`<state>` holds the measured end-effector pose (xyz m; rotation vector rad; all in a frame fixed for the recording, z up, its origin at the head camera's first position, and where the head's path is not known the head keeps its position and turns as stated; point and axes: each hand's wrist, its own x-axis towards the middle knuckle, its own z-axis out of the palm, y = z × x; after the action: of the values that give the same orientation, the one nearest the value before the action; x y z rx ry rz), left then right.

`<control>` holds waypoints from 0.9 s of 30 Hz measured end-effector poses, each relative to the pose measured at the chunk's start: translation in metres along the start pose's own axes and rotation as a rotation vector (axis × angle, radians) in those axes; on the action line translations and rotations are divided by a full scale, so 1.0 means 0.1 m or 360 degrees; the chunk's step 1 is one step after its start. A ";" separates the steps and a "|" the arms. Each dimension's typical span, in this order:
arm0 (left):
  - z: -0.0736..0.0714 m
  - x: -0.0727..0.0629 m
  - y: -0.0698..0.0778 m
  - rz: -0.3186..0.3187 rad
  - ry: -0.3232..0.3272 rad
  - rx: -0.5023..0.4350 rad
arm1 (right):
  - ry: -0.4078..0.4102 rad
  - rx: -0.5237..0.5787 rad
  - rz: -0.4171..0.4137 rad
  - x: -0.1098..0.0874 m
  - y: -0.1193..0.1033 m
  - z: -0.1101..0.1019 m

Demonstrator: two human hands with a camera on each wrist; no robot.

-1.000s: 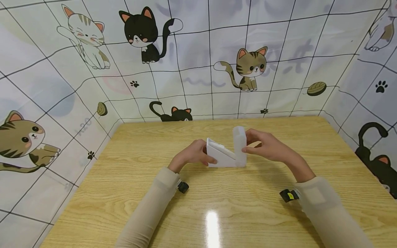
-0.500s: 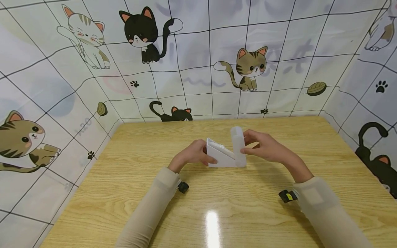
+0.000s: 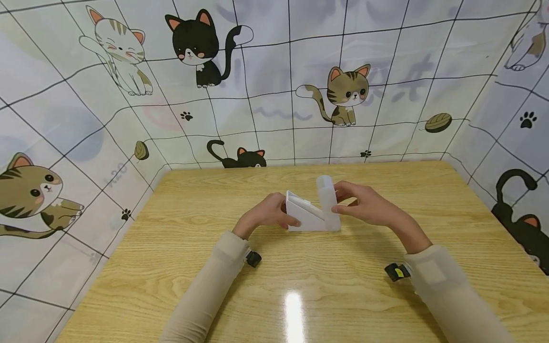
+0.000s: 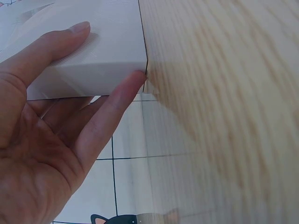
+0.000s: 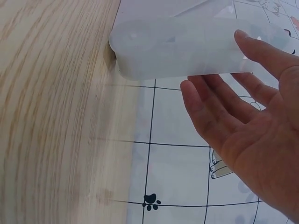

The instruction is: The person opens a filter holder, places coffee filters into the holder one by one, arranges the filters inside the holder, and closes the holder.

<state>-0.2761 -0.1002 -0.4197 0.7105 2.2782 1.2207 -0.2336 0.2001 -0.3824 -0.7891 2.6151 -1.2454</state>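
A white box (image 3: 305,220) with a slanted open top stands on the wooden table, pale contents showing at its opening. At its right end a translucent white lid (image 3: 327,202) rises, leaning a little left. My left hand (image 3: 271,209) grips the box's left end, thumb on the front face; in the left wrist view one finger lies at the box's corner and the others go behind. My right hand (image 3: 369,204) holds the lid between thumb and fingers from the right. In the right wrist view the thumb lies on the lid's face, with fingers along its lower edge.
The wooden table (image 3: 343,286) extends around the box, with a bright light reflection near its front. A cat-printed, grid-lined sheet (image 3: 274,95) surrounds the back and both sides. Black wrist cameras sit by both sleeves.
The lid's upper end has tilted left toward the box, and my right hand has moved slightly left with it. My left hand and the box have stayed still.
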 end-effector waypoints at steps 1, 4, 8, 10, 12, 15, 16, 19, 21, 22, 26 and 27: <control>0.00 0.00 0.00 0.0001 -0.0001 -0.0001 | -0.0002 -0.0002 -0.0003 0.00 0.00 0.00; 0.00 0.00 -0.01 0.0001 0.0001 -0.0001 | -0.0011 -0.0007 -0.0019 0.01 0.01 0.01; 0.00 0.00 -0.01 -0.0003 0.0005 -0.0008 | -0.0022 -0.0010 -0.0040 0.01 0.01 0.03; 0.00 0.00 -0.01 -0.0002 0.0008 -0.0008 | -0.0024 -0.0008 -0.0041 0.01 0.00 0.03; 0.00 0.00 -0.01 0.0001 0.0012 -0.0005 | -0.0026 -0.0008 -0.0043 0.01 0.00 0.03; 0.00 0.01 -0.01 0.0012 0.0011 -0.0007 | -0.0031 -0.0005 -0.0041 0.01 0.00 0.03; 0.00 0.01 -0.01 0.0013 0.0011 -0.0012 | -0.0033 -0.0005 -0.0045 0.01 0.00 0.03; 0.00 0.01 -0.01 0.0019 0.0005 -0.0021 | -0.0038 -0.0005 -0.0053 0.01 0.00 0.03; 0.00 0.01 -0.02 0.0023 0.0002 -0.0019 | -0.0042 -0.0003 -0.0059 0.01 0.01 0.03; 0.00 0.01 -0.02 0.0024 0.0001 -0.0020 | -0.0041 -0.0001 -0.0053 0.02 0.01 0.03; 0.00 0.02 -0.02 0.0028 0.0001 -0.0015 | -0.0042 -0.0002 -0.0035 0.03 0.02 0.05; 0.00 0.01 -0.02 0.0027 0.0000 -0.0018 | -0.0044 -0.0004 -0.0037 0.03 0.02 0.05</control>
<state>-0.2777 -0.1002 -0.4216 0.7277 2.2679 1.2400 -0.2352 0.1964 -0.3872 -0.8331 2.5936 -1.2288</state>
